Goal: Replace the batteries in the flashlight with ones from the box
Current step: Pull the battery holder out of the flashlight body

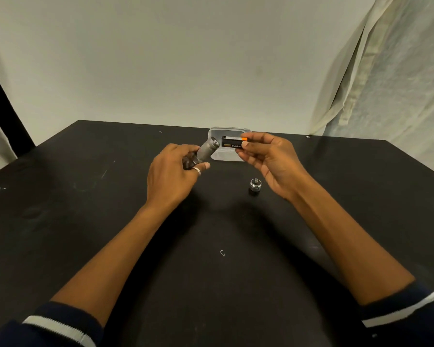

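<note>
I count one flashlight [207,149], one cap [255,185] and one box [226,156]. My left hand [172,171] curls round the flashlight's lower end, its open end tilted up toward the box. My right hand [268,156] pinches a black, orange-tipped battery [232,142] between thumb and fingertips, level, just beside the flashlight's mouth and in front of the box. Whether that is one battery or two, I cannot tell. The cap stands apart on the table [110,196], under my right wrist.
</note>
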